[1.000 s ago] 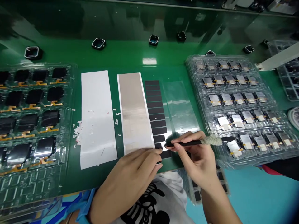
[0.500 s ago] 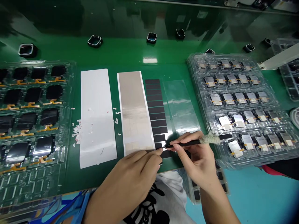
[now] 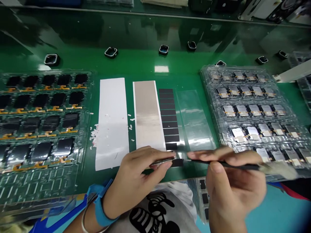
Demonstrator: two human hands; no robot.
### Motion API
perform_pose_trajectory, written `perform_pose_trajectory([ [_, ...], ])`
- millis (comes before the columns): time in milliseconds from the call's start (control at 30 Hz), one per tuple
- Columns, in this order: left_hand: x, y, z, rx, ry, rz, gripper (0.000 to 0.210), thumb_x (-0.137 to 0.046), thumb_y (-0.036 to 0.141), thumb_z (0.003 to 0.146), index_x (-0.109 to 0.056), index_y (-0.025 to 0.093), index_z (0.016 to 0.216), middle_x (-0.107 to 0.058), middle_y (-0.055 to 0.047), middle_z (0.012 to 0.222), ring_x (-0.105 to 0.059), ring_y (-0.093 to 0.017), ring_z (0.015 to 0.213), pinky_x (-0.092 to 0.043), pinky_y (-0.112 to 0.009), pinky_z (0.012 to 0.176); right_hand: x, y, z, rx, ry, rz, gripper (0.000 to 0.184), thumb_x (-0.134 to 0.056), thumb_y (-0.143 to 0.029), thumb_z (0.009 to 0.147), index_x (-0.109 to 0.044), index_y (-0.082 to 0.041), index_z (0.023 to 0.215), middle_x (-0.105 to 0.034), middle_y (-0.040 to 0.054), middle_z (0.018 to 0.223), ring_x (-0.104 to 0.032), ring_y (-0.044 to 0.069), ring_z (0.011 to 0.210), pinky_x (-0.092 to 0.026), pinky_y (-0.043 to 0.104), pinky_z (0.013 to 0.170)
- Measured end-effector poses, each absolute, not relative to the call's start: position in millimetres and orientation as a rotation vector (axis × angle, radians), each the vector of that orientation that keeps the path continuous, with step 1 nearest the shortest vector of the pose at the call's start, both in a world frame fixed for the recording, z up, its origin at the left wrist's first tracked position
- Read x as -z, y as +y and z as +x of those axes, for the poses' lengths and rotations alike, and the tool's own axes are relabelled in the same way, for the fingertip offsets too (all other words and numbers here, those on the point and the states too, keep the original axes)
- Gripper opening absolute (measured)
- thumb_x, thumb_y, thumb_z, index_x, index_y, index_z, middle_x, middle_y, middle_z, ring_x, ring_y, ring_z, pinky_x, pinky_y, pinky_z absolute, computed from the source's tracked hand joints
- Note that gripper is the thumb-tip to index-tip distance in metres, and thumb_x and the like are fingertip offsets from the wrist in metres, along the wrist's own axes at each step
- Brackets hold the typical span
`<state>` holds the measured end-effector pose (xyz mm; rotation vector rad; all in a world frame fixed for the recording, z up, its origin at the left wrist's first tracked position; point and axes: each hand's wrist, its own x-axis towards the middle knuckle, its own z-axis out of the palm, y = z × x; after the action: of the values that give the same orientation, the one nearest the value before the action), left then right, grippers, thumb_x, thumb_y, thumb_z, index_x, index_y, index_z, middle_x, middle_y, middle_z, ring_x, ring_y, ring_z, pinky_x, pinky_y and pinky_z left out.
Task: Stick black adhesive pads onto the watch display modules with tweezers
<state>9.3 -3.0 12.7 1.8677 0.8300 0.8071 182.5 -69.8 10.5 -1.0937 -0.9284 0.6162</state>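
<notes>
My left hand (image 3: 143, 171) is closed, pinching a thin flat piece (image 3: 162, 160) seen almost edge-on between thumb and fingers. My right hand (image 3: 233, 181) grips slim black tweezers (image 3: 233, 165) with a pale fuzzy wrapping at the back end, blurred by motion. Their tip points left, close to the left fingertips; whether it touches the flat piece I cannot tell. Just beyond the hands lies a column of black strips (image 3: 168, 118) on clear film. To its left is a beige sheet with white edges (image 3: 147, 110), its near end hidden by my left hand.
A white sheet (image 3: 113, 126) lies farther left, with small white scraps (image 3: 94, 136) beside it. Clear film (image 3: 198, 119) lies right of the strips. Trays of black screens (image 3: 40, 121) and silver-backed modules (image 3: 254, 110) flank the mat. Several watch cases (image 3: 111, 52) stand behind.
My left hand has lifted off the strips and turned, now showing the pinched flat piece. My right hand has moved right and closer to me with the tweezers. The view has shifted.
</notes>
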Motion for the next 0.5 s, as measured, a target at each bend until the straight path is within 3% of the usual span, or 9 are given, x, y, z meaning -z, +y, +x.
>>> perform_pose_trajectory([
  [133,-11.1,-1.7,11.3,-0.903,0.877,1.863,0.029,-0.057,0.011,0.093,-0.068,0.02,0.118,-0.076,-0.001,0.091,-0.069,-0.01,0.078,-0.053,-0.017,0.066,-20.5,-59.5,157.8,-0.579,-1.046,-0.965,0.035,-0.056,0.006,0.085,-0.05,-0.02,0.107,-0.071,0.0038,0.094,-0.074,0.02,0.087,-0.067,0.048,0.084],
  [300,-7.7,-2.2,12.4,-0.913,1.008,1.775,0.016,-0.061,0.012,0.089,-0.07,0.018,0.101,-0.074,0.001,0.081,-0.062,-0.009,0.062,-0.048,-0.017,0.055,-16.8,-44.2,143.1,-0.626,-1.056,-0.937,0.033,-0.052,0.007,0.087,-0.049,-0.021,0.105,-0.069,0.0032,0.095,-0.074,0.02,0.093,-0.069,0.042,0.08],
  [400,-6.6,-1.8,10.7,-0.894,1.02,1.728,0.014,-0.056,0.016,0.093,-0.069,0.018,0.099,-0.069,0.003,0.072,-0.06,-0.009,0.061,-0.048,-0.018,0.057,-15.6,-41.6,141.0,-0.628,-1.032,-0.945,0.032,-0.052,0.005,0.088,-0.049,-0.022,0.105,-0.069,0.0029,0.094,-0.075,0.02,0.091,-0.07,0.04,0.075],
  [500,-4.4,-1.6,8.3,-0.885,1.003,1.698,0.021,-0.052,0.018,0.097,-0.07,0.019,0.108,-0.069,0.001,0.077,-0.063,-0.01,0.069,-0.051,-0.02,0.065,-16.4,-41.8,139.3,-0.597,-1.035,-0.955,0.034,-0.052,0.006,0.088,-0.049,-0.022,0.107,-0.069,0.0031,0.094,-0.074,0.018,0.087,-0.07,0.038,0.074],
])
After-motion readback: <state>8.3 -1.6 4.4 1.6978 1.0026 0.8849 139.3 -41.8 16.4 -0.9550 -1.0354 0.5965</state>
